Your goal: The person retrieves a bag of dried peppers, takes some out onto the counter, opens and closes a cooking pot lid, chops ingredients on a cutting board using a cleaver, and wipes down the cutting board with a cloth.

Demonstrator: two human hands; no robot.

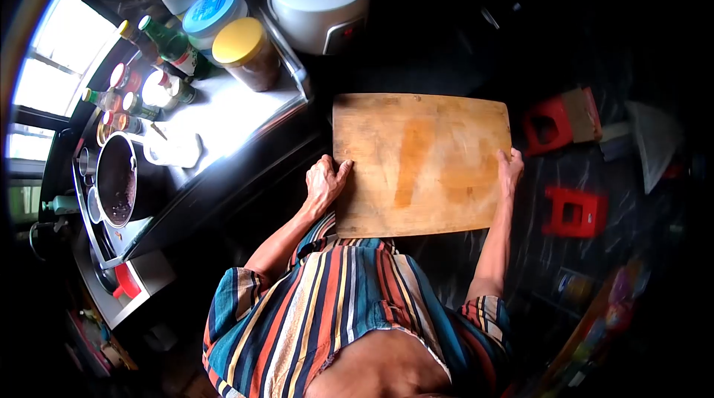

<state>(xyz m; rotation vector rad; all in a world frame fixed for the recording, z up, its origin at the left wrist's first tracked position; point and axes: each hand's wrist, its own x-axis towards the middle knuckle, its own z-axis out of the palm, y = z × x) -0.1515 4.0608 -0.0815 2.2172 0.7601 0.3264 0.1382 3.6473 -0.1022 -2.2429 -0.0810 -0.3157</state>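
Observation:
A large wooden cutting board [420, 164] is held out in front of my body, its broad face turned up towards me. My left hand [327, 181] grips its left edge, thumb on top and the other fingers curled at the side and partly hidden. On the opposite edge, my right hand [510, 169] is closed around the wood, with its fingertips mostly out of sight underneath. Darker orange-brown patches mark the board's surface. Its near edge lies close to my striped shirt.
Left is a counter [230, 119] with a dark pan [117, 178], several bottles and jars, a yellow-lidded jar [245, 53] and a white container [172, 145]. A white rice cooker [320, 4] stands beyond. Red stools [576, 212] are on the dark floor at right.

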